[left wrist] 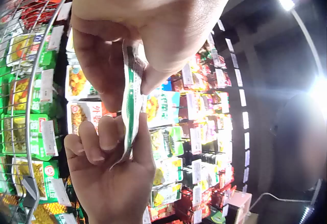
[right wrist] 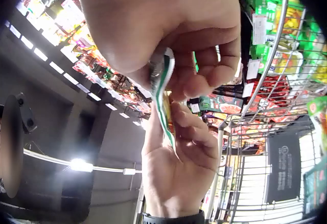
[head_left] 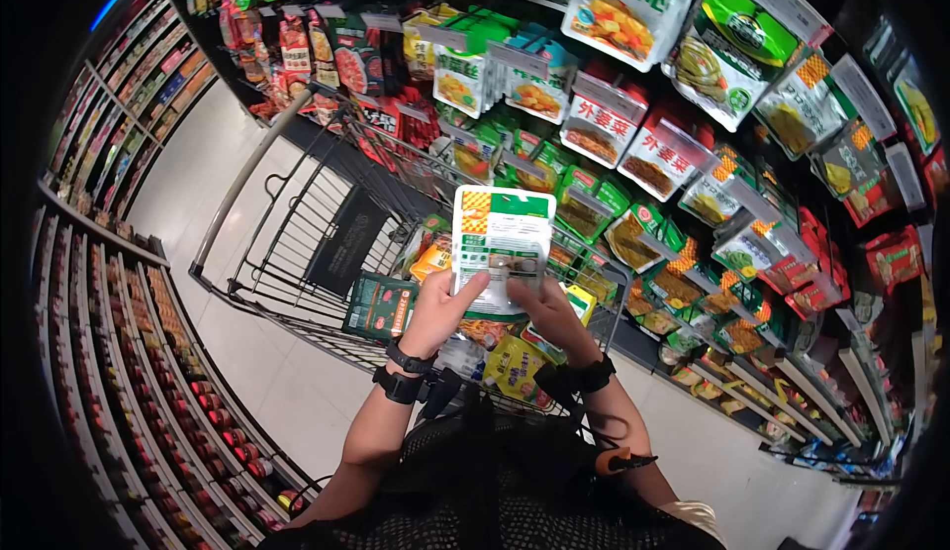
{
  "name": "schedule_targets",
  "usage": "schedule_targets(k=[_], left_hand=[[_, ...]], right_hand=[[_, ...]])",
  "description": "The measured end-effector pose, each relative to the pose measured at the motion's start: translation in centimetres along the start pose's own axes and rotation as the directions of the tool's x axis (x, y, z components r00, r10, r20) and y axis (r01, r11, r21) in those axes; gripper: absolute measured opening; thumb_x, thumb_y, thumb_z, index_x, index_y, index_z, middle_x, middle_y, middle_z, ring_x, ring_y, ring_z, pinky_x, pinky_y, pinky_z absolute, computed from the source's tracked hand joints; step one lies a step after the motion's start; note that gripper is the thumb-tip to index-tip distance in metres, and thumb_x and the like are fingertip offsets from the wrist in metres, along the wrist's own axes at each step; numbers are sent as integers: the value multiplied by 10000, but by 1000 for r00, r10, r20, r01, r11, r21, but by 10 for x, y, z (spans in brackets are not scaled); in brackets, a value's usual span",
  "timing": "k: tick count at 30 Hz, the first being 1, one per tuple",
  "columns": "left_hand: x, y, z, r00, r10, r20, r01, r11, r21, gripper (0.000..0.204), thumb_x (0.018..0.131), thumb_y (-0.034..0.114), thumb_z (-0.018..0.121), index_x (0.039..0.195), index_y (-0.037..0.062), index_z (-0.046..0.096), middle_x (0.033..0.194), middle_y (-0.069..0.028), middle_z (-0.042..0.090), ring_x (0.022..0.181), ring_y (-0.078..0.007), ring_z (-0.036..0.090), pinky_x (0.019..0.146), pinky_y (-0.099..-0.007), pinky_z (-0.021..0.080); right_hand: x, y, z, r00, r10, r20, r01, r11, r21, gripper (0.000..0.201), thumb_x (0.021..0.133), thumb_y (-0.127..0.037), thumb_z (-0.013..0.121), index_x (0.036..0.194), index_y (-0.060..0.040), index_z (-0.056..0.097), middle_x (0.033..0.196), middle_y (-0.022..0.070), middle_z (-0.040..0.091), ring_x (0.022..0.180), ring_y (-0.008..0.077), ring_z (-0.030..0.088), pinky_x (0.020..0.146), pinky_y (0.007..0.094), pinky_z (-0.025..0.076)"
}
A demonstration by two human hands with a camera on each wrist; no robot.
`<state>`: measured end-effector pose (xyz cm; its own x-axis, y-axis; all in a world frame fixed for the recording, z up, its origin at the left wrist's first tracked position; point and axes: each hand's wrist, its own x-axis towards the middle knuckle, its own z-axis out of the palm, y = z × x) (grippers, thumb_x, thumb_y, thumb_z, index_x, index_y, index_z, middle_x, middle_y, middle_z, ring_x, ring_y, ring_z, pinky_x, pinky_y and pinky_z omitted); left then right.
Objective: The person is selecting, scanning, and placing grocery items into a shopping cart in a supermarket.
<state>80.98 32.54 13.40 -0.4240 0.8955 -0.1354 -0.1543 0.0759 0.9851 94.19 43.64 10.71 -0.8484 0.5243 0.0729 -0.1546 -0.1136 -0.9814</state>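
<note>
A flat food pouch (head_left: 503, 228) with white and green printing and an orange-checked corner is held up over the shopping cart, its text side facing the head camera. My left hand (head_left: 442, 304) grips its lower left edge, thumb across the front and fingers behind. On the lower right edge my right hand (head_left: 554, 314) pinches it the same way. Seen edge-on in the left wrist view, the thin pouch (left wrist: 132, 101) runs between both hands. The right wrist view shows the left hand (right wrist: 179, 168) with its fingers bent behind the pouch.
Below the hands, the wire cart (head_left: 287, 298) holds several packages, among them a dark green box (head_left: 381, 304) and a yellow-green packet (head_left: 517, 370). Racks of hanging pouches (head_left: 604, 119) rise close ahead and to the right. Shelves of jars (head_left: 198, 401) stand at the left.
</note>
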Motion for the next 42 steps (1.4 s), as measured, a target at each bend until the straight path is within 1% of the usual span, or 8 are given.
schedule_targets(k=[11,13,22,25,31,35,38,42], left_hand=[[38,-139,1,995,85,-61,4,556,831,366,823,324,595,650,2,606,594,-188,589,530,-352,587,483,-404,462],[48,-179,11,991,101,89,-106,187,977,328,830,293,573,693,-3,611,584,-168,586,511,-339,571,488,-429,453],[104,-307,119,976,54,211,-202,-130,971,419,775,137,526,1140,-64,482,1113,-179,528,1006,-263,542,816,-341,468],[109,-329,152,846,-411,339,-317,123,940,328,782,136,512,1058,-40,544,1119,-181,546,1015,-287,537,826,-362,449],[119,-429,146,811,-399,428,-201,498,844,363,784,130,479,1128,31,543,983,-179,615,877,-356,596,813,-386,465],[117,-375,108,871,-134,472,-218,756,617,281,833,106,463,1088,31,556,1021,-139,611,885,-291,606,772,-354,479],[119,-332,89,892,-361,273,351,932,88,215,935,123,415,1060,29,562,941,-73,624,856,-160,600,731,-299,484],[109,-260,36,951,-245,186,236,969,70,288,958,236,427,1092,8,544,964,-69,612,891,-151,590,764,-276,473]], right_hand=[[-74,40,-142,784,182,-593,-150,983,104,239,943,-241,440,894,-38,556,756,57,617,643,119,584,600,224,460],[-101,41,-153,693,214,-689,-169,977,133,249,939,-254,448,884,-37,557,749,57,614,639,126,585,602,233,460],[-234,58,-158,386,341,-857,-188,939,289,251,924,-245,439,870,-23,545,722,74,594,626,154,572,600,268,455],[-272,68,-154,283,386,-878,-190,920,343,255,916,-252,444,871,-20,543,721,82,596,624,159,573,591,271,455],[-280,68,-169,253,349,-902,-161,935,316,238,915,-233,438,884,-22,542,732,79,600,647,166,589,611,271,472],[-241,74,-181,347,371,-861,-184,927,325,216,916,-207,439,888,-19,541,745,77,600,654,162,586,610,270,473],[-193,72,-209,545,269,-794,-189,962,196,227,918,-236,469,909,-21,542,762,74,601,650,144,574,598,254,466],[-100,35,-240,701,37,-712,-49,999,4,257,908,-184,523,1093,-6,517,915,76,598,853,140,580,665,243,481]])
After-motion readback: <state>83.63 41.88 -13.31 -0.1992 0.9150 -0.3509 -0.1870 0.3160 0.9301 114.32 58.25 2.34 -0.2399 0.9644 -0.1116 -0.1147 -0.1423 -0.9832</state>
